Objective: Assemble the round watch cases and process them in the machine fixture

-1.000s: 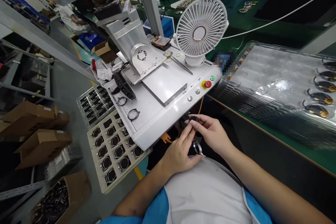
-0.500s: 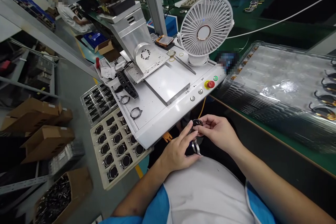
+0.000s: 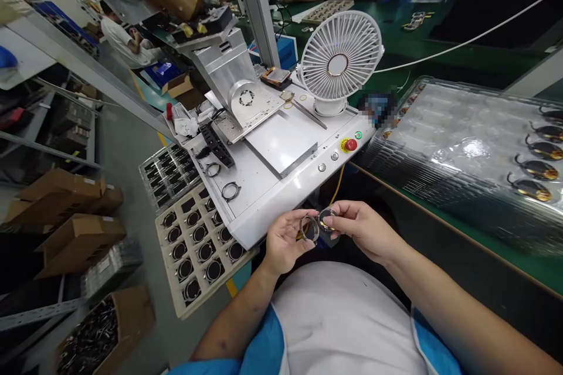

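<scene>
Left hand [image 3: 281, 244] is clamped on a metal ring [image 3: 302, 224], which sits at its fingertips; right hand [image 3: 358, 226] is pinched shut on a dark disc [image 3: 326, 220], held at its thumb and fingers just beside the ring, though whether the two touch I cannot tell; both lie near the front edge of a white machine [image 3: 259, 214]; a beige tray [image 3: 199, 273] of round watches sits to its left; a white fan [image 3: 338, 64] stands at the back.

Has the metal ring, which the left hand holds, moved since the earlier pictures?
Yes: judged against the red button, the metal ring has moved up and to the left in the view.
</scene>
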A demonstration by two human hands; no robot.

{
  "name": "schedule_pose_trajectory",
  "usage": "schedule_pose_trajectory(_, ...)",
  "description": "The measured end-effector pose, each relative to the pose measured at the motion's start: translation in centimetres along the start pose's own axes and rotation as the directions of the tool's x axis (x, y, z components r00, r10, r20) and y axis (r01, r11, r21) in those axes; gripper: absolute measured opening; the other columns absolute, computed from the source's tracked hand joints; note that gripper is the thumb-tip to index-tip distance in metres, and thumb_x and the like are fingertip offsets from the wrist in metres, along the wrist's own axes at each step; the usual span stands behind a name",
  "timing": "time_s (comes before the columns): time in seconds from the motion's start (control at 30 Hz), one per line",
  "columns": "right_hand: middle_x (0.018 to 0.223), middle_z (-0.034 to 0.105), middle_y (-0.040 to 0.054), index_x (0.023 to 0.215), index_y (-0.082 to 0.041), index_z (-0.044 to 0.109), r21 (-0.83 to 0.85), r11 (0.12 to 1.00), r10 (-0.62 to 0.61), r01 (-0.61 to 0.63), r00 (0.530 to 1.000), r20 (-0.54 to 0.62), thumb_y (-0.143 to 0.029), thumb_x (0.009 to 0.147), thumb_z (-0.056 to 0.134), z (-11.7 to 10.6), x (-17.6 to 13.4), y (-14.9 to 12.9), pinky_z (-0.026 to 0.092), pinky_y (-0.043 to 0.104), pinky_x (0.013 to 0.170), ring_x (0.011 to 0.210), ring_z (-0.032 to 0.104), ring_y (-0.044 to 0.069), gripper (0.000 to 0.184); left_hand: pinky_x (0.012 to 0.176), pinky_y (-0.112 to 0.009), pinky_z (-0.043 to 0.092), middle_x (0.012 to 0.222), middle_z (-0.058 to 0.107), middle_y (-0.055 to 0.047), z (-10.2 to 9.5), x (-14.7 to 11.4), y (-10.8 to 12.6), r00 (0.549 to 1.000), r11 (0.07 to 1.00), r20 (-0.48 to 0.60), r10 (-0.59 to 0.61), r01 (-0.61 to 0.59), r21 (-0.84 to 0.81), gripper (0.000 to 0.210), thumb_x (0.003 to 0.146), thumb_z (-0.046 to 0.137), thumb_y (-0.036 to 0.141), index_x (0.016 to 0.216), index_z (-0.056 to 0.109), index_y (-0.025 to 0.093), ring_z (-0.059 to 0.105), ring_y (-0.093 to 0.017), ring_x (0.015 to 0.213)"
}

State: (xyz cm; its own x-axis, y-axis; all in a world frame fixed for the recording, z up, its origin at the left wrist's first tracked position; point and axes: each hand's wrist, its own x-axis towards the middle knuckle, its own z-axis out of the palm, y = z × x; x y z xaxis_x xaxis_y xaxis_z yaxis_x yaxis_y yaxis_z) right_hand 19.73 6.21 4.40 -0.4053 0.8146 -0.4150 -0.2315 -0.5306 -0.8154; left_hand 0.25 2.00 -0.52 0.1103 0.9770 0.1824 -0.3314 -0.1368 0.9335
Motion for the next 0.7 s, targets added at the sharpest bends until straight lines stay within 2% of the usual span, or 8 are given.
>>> schedule_pose_trajectory(0.13, 0.066, 0.065, 0.0003, 0.065, -0.016, 0.060, 0.055, 0.996, 0.068, -0.071, 0.996, 0.059, -0.041, 0.057, 0.098, 2.0, -0.6, 0.0, 0.052, 0.024, 0.061, 0.060, 0.061, 0.011, 0.047, 0.098, -0.041, 0.062, 0.124, 0.078, -0.011, -0.1, -0.1, -0.8, 0.994, 0.995, -0.109, -0.033, 0.023, -0.092, 0.055, 0.067, 0.096, 0.038, 0.116, 0.073, 0.023, 0.077, -0.026, 0.110)
schedule_pose_trajectory(0.27, 0.062, 0.059, -0.0038, 0.068, -0.019, 0.049, 0.050, 0.999, -0.014, 0.015, 1.000, -0.008, -0.031, 0.055, 0.095, 3.7, -1.0, 0.4, 0.046, 0.023, 0.056, 0.056, 0.056, 0.011, 0.049, 0.084, -0.042, 0.066, 0.122, 0.079, -0.010, -0.2, -0.7, -1.2, 0.991, 0.996, -0.119, -0.069, 0.061, -0.067, 0.057, 0.065, 0.097, 0.041, 0.115, 0.075, 0.026, 0.078, -0.029, 0.104)
schedule_pose_trajectory(0.43, 0.059, 0.053, -0.0065, 0.068, -0.021, 0.044, -0.050, 0.992, -0.118, 0.115, 0.991, -0.067, -0.021, 0.058, 0.084, 4.7, -1.3, 0.2, 0.035, 0.020, 0.050, 0.053, 0.046, 0.009, 0.041, 0.093, -0.047, 0.065, 0.121, 0.080, -0.006, -0.4, -1.2, -1.5, 0.992, 0.999, -0.126, -0.018, 0.012, -0.053, 0.055, 0.064, 0.098, 0.036, 0.115, 0.078, 0.033, 0.078, -0.029, 0.106)
schedule_pose_trajectory(0.7, 0.061, 0.055, -0.0056, 0.070, -0.023, 0.041, -0.094, 0.989, -0.123, 0.118, 0.991, -0.050, -0.025, 0.061, 0.080, 4.9, -1.3, 0.2, 0.039, 0.022, 0.049, 0.053, 0.053, 0.011, 0.040, 0.094, -0.050, 0.065, 0.117, 0.082, -0.005, -0.7, -1.4, -1.8, 0.986, 0.999, -0.164, -0.041, 0.036, -0.029, 0.059, 0.056, 0.101, 0.040, 0.111, 0.080, 0.035, 0.078, -0.031, 0.107)
